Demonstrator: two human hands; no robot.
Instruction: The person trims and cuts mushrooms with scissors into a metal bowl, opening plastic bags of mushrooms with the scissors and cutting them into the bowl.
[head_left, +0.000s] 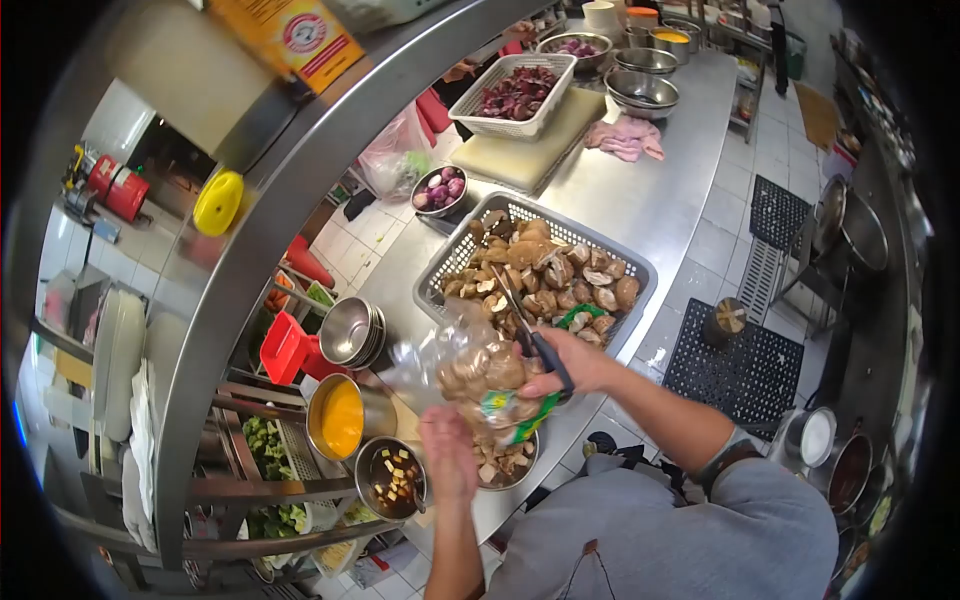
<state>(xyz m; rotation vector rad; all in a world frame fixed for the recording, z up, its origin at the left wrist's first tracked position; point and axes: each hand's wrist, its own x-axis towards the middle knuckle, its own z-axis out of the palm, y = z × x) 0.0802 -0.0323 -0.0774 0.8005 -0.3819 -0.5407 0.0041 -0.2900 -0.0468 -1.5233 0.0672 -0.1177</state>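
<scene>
A clear plastic bag of brown mushrooms (487, 368), with a green and yellow label, is between my hands above the counter. My right hand (572, 358) is closed round the dark handles of a pair of scissors (512, 297); its thumb lies against the bag. The blades point away over a grey perforated basket (640, 262) heaped with mushrooms (540, 268). My left hand (447, 445) is beside the bag's lower left, smeared by motion, so its fingers cannot be made out. Below the bag is a metal bowl of cut mushroom pieces (508, 462).
To the left stand a pot of orange liquid (338, 415), a bowl of dark liquid with pale cubes (392, 478) and stacked metal bowls (352, 334). Farther back are a bowl of onions (438, 190), a cutting board (490, 160) and a white basket (535, 128). A steel shelf edge (262, 180) overhangs the left.
</scene>
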